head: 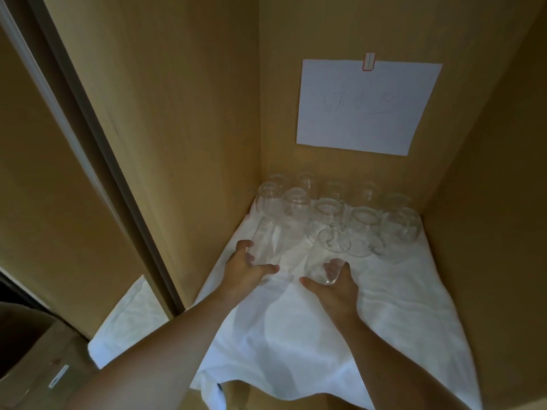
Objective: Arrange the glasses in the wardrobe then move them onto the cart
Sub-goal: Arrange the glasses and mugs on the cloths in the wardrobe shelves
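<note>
I have 2 tall clear glasses in play on the white cloth lining the wardrobe shelf. My left hand curls around the left glass; my right hand grips the base of the right glass, which looks tilted. The rest of the glasses stand upside down in 2 rows against the back wall, below a taped paper sheet. I judge the best move is setting each one down gently, rim flat, just beside the front row, without knocking neighbours or bunching the cloth.
</note>
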